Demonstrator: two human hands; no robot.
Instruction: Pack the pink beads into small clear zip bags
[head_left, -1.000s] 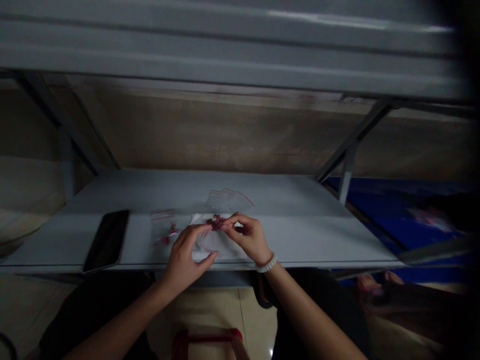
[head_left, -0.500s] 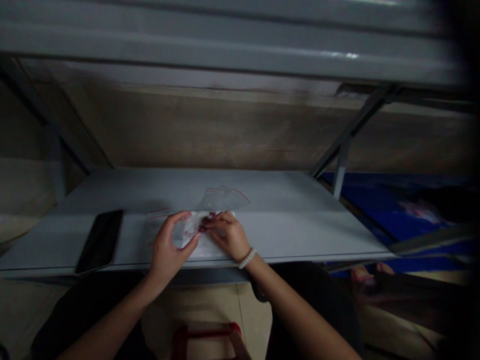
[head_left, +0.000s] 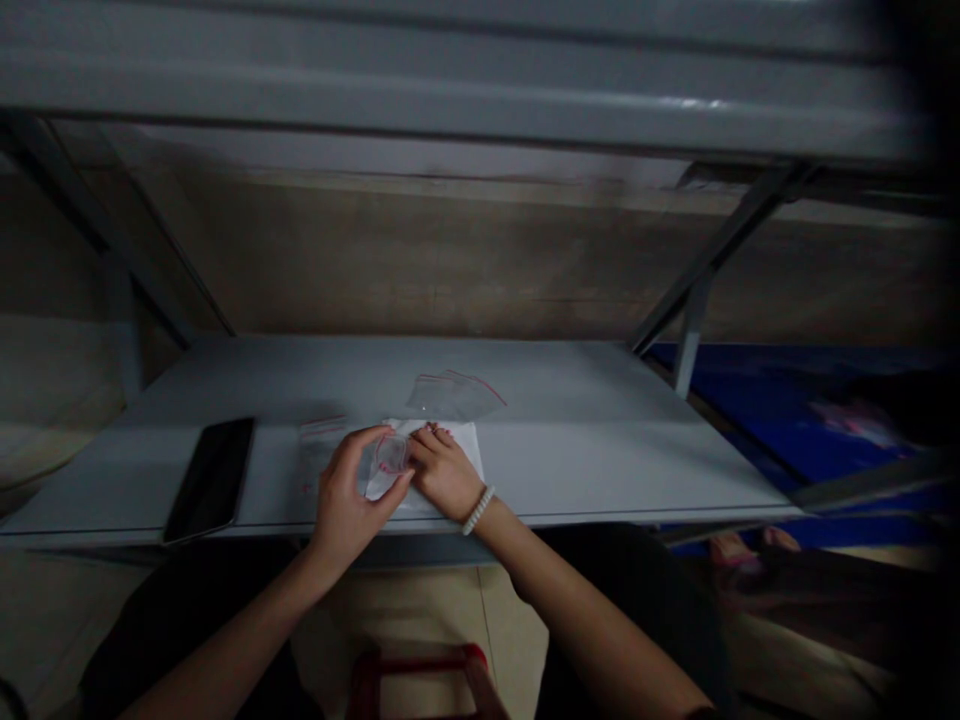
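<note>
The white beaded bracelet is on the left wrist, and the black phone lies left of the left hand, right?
No: the head view shows the white beaded bracelet on the right wrist. The black phone does lie left of the left hand.

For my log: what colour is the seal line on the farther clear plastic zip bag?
Red on that clear plastic zip bag, clearest in the head view.
</note>
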